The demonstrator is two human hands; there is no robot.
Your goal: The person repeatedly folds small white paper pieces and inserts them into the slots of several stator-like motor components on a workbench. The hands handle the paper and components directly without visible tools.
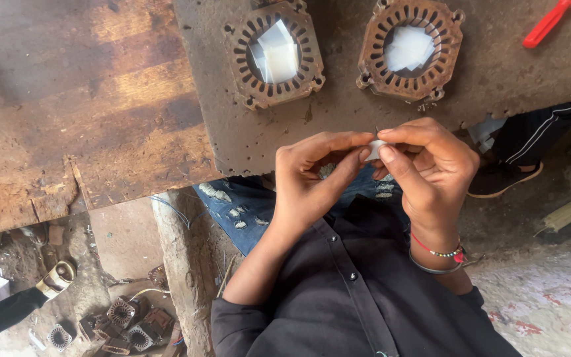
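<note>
Left hand [312, 182] and right hand [424, 165] meet at chest, fingers [351, 162] pinched together.

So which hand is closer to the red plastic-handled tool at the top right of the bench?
Right. The right hand lies below and left of the red plastic-handled tool; the left hand sits farther left, both pinching a small white piece.

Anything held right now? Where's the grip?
A small white folded paper slip, pinched at its ends between thumb and fingertips of left hand and right hand.
</note>
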